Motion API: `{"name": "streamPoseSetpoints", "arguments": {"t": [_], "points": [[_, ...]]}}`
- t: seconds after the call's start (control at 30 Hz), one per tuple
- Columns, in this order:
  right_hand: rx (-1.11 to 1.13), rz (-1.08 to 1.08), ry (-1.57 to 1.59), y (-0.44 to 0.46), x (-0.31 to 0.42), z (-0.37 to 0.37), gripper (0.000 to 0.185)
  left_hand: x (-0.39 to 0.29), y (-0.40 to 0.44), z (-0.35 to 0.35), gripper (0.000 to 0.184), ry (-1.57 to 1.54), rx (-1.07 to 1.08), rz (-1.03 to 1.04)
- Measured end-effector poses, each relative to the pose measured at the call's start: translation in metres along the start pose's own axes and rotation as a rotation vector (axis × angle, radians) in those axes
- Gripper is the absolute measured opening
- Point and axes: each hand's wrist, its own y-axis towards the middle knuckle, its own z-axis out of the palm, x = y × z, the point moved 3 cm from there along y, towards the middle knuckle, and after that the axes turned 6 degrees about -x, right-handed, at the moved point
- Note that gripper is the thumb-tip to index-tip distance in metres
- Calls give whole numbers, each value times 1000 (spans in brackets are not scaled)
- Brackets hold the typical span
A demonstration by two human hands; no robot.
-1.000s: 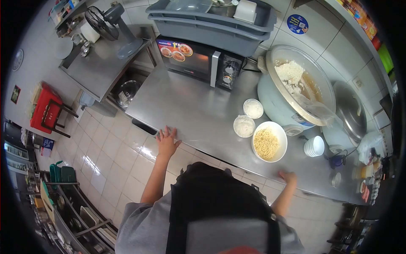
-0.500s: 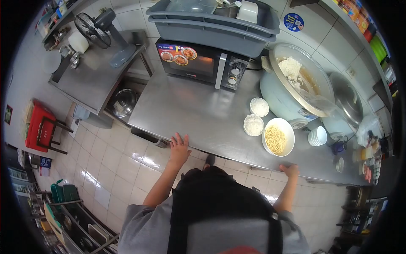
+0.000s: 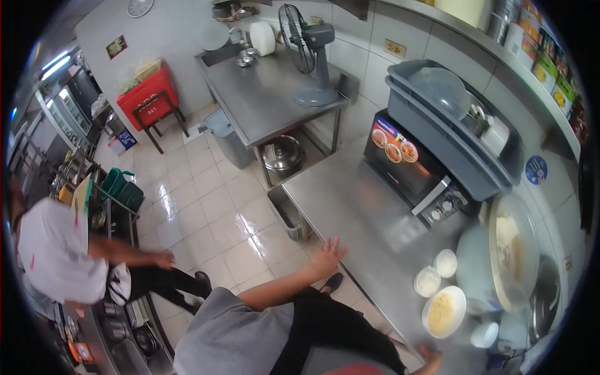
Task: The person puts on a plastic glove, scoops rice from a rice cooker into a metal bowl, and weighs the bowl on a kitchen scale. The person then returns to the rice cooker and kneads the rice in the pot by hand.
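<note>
My left hand [image 3: 329, 257], fingers spread and holding nothing, is at the front edge of the steel table [image 3: 350, 187]. Farther along that edge, my right hand [image 3: 430, 361] is low in the view, and its fingers are too blurred to make out. Nearest to it stands a white bowl of yellow noodles [image 3: 442, 314]. Behind the bowl are two small tubs of white food, one tub [image 3: 428, 282] in front of another tub [image 3: 445, 263]. A large pale rice cooker [image 3: 480, 265] with white rice inside sits open against the wall.
A microwave [image 3: 406, 164] with stacked grey bins [image 3: 450, 125] on top stands at the back. White cups [image 3: 485, 335] are right of the bowl. A second steel table [image 3: 256, 100] carries a fan [image 3: 315, 62]. At left, a person [image 3: 62, 256] walks on the tiled floor.
My view has swung left, so the table and its contents shift right and the noodle bowl lower. A person has come into view at left. Both hands are still by the table edge.
</note>
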Motion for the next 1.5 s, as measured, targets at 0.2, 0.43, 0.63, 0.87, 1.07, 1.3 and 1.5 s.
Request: {"name": "streamPoseSetpoints", "arguments": {"t": [0.2,0.43,0.63,0.87,1.07,1.3,1.5], "points": [[-90,-57,402,-29,27,-24,51,-6,-1,-9,79,-1,44,3],[51,-85,422,-8,5,13,36,-3,-1,-3,79,69,28,90],[-46,-14,317,4,-15,24,62,-4,-4,-9,82,-21,9,137],[-187,232,187,-86,56,-70,69,-13,3,-30,83,-74,68,91],[-445,175,883,-72,43,-36,57,-13,3,-27,83,-15,89,96],[-377,159,1389,-93,135,-55,37,-11,6,-34,81,-31,152,84],[-323,88,1397,-107,128,-51,38,-31,18,-54,63,-50,35,118]]}}
